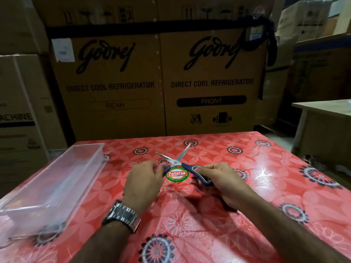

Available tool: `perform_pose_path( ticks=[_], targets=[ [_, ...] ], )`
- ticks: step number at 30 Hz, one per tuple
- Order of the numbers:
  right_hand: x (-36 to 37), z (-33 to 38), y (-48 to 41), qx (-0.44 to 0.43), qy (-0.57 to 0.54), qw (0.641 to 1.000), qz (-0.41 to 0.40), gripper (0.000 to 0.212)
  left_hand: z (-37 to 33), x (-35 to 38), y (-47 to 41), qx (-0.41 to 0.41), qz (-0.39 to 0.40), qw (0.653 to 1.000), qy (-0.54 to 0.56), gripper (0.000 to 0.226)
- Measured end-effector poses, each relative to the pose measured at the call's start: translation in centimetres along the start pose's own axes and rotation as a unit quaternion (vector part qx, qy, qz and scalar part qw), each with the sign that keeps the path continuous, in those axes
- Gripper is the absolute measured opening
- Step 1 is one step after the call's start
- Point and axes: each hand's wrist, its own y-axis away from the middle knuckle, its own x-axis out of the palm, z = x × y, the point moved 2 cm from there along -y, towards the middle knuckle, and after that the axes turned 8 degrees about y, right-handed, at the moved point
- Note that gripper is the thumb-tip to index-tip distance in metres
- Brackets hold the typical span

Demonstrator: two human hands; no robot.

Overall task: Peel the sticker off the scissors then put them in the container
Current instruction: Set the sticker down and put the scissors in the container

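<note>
Blue-handled scissors lie at the middle of the red patterned table, their steel blades spread open and pointing away from me. A round green and red sticker reading "Patelsa" sits between the two handles. My right hand grips the right handle loop. My left hand, with a metal watch on its wrist, has its fingertips on the left handle beside the sticker. A clear plastic container stands on the left of the table, apart from both hands.
Large cardboard refrigerator boxes rise just behind the table's far edge. More stacked boxes stand to the left. A low pale table is off to the right.
</note>
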Motion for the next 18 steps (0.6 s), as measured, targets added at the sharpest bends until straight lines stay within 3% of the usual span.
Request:
perform_pose_path(
  ticks=[3,7,11,18],
  targets=[
    [0.2,-0.2,-0.1,-0.012,-0.002,1.000,-0.020,0.025,0.8,0.1,-0.3,-0.074,0.055,0.992,0.089,0.039],
    [1.2,-0.6,0.1,-0.059,0.038,0.996,-0.055,0.032,0.4,1.5,0.2,-0.155,0.136,0.942,0.266,0.036],
    [2.3,-1.0,0.3,-0.136,0.124,0.978,-0.102,0.044,-0.1,2.4,0.9,-0.181,0.119,0.905,0.366,0.032],
    [4.0,-1.2,1.5,-0.183,0.207,0.943,-0.184,0.042,-0.6,3.4,1.4,-0.170,0.092,0.906,0.376,0.034]
  ],
)
